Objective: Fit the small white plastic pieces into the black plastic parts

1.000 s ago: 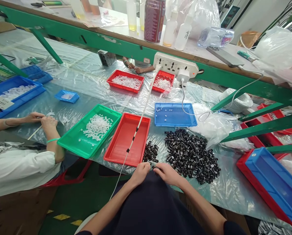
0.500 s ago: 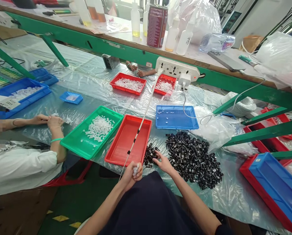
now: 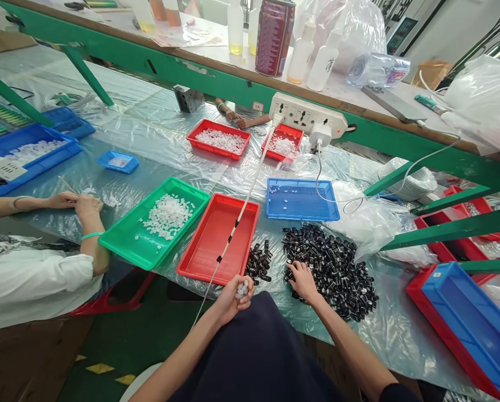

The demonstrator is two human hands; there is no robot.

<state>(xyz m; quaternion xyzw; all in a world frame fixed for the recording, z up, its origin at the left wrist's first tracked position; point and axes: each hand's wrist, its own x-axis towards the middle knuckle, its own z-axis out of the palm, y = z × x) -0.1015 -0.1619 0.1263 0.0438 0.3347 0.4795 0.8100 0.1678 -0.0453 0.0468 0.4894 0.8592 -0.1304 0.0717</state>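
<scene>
My left hand (image 3: 236, 298) is curled around several small white pieces (image 3: 242, 290), just below the near edge of the red tray (image 3: 220, 237). At the left edge of the large pile of black parts (image 3: 333, 271) is my right hand (image 3: 303, 281), its fingertips touching the pile; whether they grip a part is too small to tell. A smaller group of black parts (image 3: 258, 262) lies between the red tray and that pile. The green tray (image 3: 119, 245), holding many white pieces, stands left of the red one.
A blue tray (image 3: 302, 209) with a few white pieces stands behind the pile. A white cable (image 3: 250, 192) crosses over the red tray from a power strip (image 3: 294, 113). On the left a co-worker's hands (image 3: 84, 205) work at the table. Stacked trays (image 3: 463, 312) stand at the right.
My right hand has moved right from the smaller group of black parts to the large pile. My left hand has turned slightly, showing more of the white pieces.
</scene>
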